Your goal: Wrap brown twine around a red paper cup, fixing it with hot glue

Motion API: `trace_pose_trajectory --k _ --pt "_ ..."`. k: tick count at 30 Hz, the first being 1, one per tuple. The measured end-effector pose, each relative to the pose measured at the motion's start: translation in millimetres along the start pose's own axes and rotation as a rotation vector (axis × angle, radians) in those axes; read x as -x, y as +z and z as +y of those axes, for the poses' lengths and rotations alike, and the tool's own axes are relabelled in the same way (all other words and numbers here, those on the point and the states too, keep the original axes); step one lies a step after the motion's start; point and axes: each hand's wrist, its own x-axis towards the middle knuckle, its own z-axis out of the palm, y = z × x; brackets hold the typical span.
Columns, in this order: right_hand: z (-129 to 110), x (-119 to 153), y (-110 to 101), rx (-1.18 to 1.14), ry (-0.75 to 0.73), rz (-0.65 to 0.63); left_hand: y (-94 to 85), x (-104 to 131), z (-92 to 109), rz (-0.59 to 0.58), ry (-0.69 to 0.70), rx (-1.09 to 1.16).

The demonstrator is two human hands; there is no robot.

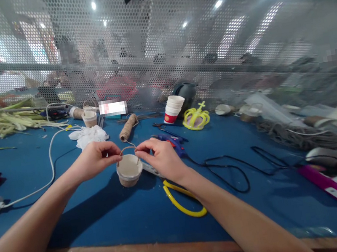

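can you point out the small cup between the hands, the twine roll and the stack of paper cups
Small cup (131,178): head view, front wall
Twine roll (128,127): head view, middle of wound side
Stack of paper cups (173,109): head view, middle of stacked sides

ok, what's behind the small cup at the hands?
Behind the small cup, the twine spool lies on the blue table, with crumpled white material further left. The cup covers the patch of table right behind it; anything there is hidden.
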Motion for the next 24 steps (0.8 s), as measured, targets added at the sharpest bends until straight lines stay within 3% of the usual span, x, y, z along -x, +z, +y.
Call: trace_pose_trajectory --k 24 --pt "2.0 4.0 0.8 0.179 -0.141 -0.063 -0.9 1.0 3.2 -0.065 0.028 -0.087"
